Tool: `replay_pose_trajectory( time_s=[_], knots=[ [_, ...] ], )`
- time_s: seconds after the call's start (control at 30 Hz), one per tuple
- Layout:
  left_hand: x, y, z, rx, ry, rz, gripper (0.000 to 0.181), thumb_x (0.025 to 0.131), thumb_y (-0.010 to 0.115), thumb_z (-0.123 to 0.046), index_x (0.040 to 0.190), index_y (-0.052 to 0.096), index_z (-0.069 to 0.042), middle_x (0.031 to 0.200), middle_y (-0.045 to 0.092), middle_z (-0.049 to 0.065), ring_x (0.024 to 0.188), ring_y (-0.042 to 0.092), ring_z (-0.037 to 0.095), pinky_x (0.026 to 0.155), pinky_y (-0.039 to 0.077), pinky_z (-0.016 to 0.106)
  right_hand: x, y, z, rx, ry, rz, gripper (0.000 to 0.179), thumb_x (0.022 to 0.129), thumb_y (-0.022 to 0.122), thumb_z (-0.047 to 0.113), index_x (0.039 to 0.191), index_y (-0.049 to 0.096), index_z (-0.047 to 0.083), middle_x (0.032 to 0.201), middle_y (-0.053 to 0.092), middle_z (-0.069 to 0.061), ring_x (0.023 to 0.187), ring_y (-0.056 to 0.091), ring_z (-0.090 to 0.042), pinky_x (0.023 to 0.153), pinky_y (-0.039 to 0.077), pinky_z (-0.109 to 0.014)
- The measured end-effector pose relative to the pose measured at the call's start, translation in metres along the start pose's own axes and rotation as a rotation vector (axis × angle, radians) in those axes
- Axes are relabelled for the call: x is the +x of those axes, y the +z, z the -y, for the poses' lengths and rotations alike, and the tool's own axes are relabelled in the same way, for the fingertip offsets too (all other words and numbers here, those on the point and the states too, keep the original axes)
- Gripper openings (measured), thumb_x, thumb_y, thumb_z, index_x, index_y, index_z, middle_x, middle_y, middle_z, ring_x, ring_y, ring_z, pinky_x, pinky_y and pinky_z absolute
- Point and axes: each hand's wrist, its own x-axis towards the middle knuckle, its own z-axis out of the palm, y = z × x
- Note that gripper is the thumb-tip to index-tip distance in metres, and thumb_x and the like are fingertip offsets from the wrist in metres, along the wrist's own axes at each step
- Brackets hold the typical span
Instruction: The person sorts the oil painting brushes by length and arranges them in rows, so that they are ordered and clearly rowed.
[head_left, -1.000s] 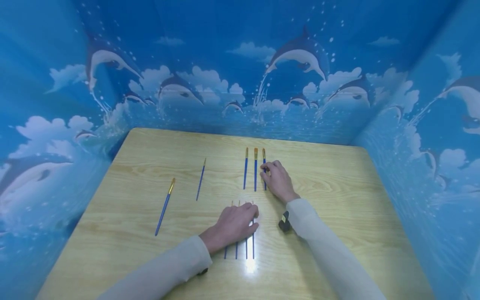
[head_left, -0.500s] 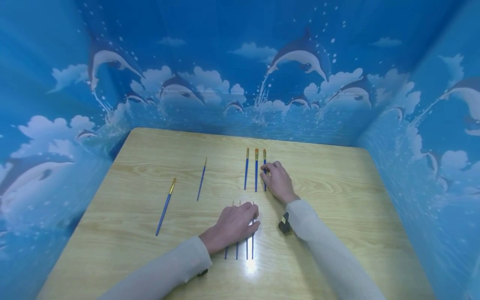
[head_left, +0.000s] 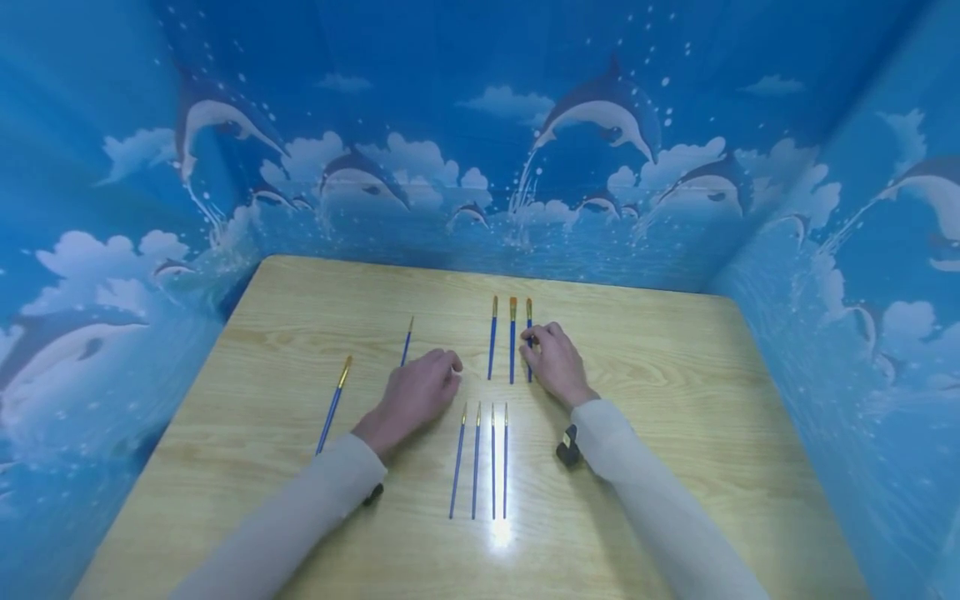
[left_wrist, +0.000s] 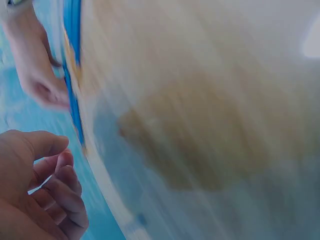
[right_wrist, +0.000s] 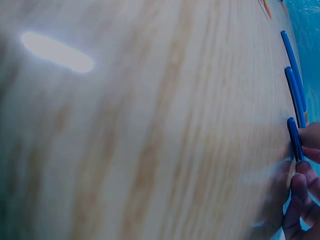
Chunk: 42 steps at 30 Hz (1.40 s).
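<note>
My right hand [head_left: 557,360] pinches the blue handle of the rightmost paintbrush [head_left: 529,312] in the back row; in the right wrist view its fingers meet around that handle [right_wrist: 294,135]. Two more blue paintbrushes lie just left of it, a wide-tipped one [head_left: 512,342] and a slimmer one [head_left: 492,337]. My left hand [head_left: 416,392] is over the table with loosely bent fingers and nothing between them, as the left wrist view also shows. It covers the lower part of a thin paintbrush [head_left: 408,342].
Several thin paintbrushes [head_left: 476,467] lie side by side at the front middle of the wooden table [head_left: 660,517]. A larger paintbrush [head_left: 332,408] lies slanted at the left, its lower end behind my left sleeve. Dolphin-printed blue cloth [head_left: 465,125] surrounds the table.
My left hand has moved left and away from me, off the front row of thin paintbrushes, which now show fully. My right hand stays at the rightmost back paintbrush.
</note>
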Motion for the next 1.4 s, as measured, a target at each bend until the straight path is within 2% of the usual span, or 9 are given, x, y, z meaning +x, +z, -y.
replay_pose_trajectory(
  time_s=[0.13, 0.23, 0.43, 0.6, 0.77, 0.97, 1.4],
  knots=[
    [0.008, -0.011, 0.03, -0.013, -0.047, -0.041, 0.018, 0.105, 0.069, -0.019, 0.122, 0.073, -0.013, 0.108, 0.073, 0.004, 0.094, 0.07, 0.02, 0.081, 0.064, 0.037, 0.0, 0.0, 0.0, 0.001, -0.003, 0.005, 0.033, 0.109, 0.068, 0.026, 0.137, 0.07, 0.011, 0.128, 0.063, -0.012, 0.11, 0.066, -0.03, 0.092, 0.061, -0.046],
    [0.012, -0.017, 0.048, -0.024, -0.087, -0.042, 0.022, 0.107, 0.067, -0.019, 0.126, 0.071, -0.009, 0.114, 0.071, 0.008, 0.105, 0.069, 0.026, 0.09, 0.064, 0.043, 0.0, 0.0, -0.001, 0.002, -0.006, 0.004, 0.032, 0.109, 0.068, 0.026, 0.137, 0.07, 0.011, 0.128, 0.063, -0.012, 0.109, 0.065, -0.03, 0.091, 0.06, -0.046],
    [0.015, -0.027, 0.07, -0.083, -0.173, -0.012, 0.033, 0.107, 0.067, -0.018, 0.137, 0.066, -0.006, 0.13, 0.063, 0.018, 0.122, 0.061, 0.037, 0.104, 0.056, 0.054, 0.001, 0.001, -0.002, 0.007, -0.003, 0.0, 0.032, 0.109, 0.068, 0.026, 0.138, 0.07, 0.012, 0.127, 0.062, -0.011, 0.108, 0.065, -0.029, 0.09, 0.06, -0.045],
    [0.016, -0.027, 0.076, -0.098, -0.207, 0.013, 0.039, 0.106, 0.068, -0.019, 0.142, 0.063, -0.006, 0.134, 0.06, 0.021, 0.121, 0.06, 0.038, 0.104, 0.056, 0.054, 0.002, 0.0, -0.002, 0.011, -0.005, -0.004, 0.032, 0.109, 0.068, 0.026, 0.137, 0.07, 0.012, 0.126, 0.062, -0.011, 0.107, 0.065, -0.029, 0.09, 0.06, -0.045],
    [0.016, -0.021, 0.081, -0.079, -0.18, 0.004, 0.039, 0.107, 0.066, -0.019, 0.143, 0.064, -0.005, 0.131, 0.064, 0.021, 0.117, 0.063, 0.038, 0.102, 0.056, 0.053, 0.001, -0.001, -0.001, 0.009, -0.012, -0.001, 0.032, 0.109, 0.068, 0.026, 0.137, 0.07, 0.011, 0.127, 0.063, -0.012, 0.107, 0.065, -0.029, 0.09, 0.06, -0.045],
    [0.017, -0.017, 0.082, -0.102, -0.161, -0.015, 0.034, 0.108, 0.065, -0.014, 0.141, 0.067, -0.005, 0.126, 0.068, 0.018, 0.115, 0.065, 0.036, 0.101, 0.057, 0.051, 0.0, -0.002, 0.0, 0.016, -0.003, 0.005, 0.033, 0.109, 0.068, 0.026, 0.138, 0.069, 0.011, 0.127, 0.063, -0.012, 0.108, 0.065, -0.029, 0.091, 0.06, -0.046],
    [0.018, -0.016, 0.082, -0.151, -0.147, 0.004, 0.03, 0.109, 0.062, -0.01, 0.138, 0.07, -0.007, 0.126, 0.069, 0.017, 0.118, 0.066, 0.036, 0.102, 0.057, 0.053, 0.0, -0.002, 0.001, 0.007, 0.01, 0.008, 0.033, 0.109, 0.067, 0.027, 0.138, 0.069, 0.011, 0.128, 0.063, -0.012, 0.109, 0.065, -0.029, 0.091, 0.06, -0.046]
  ],
)
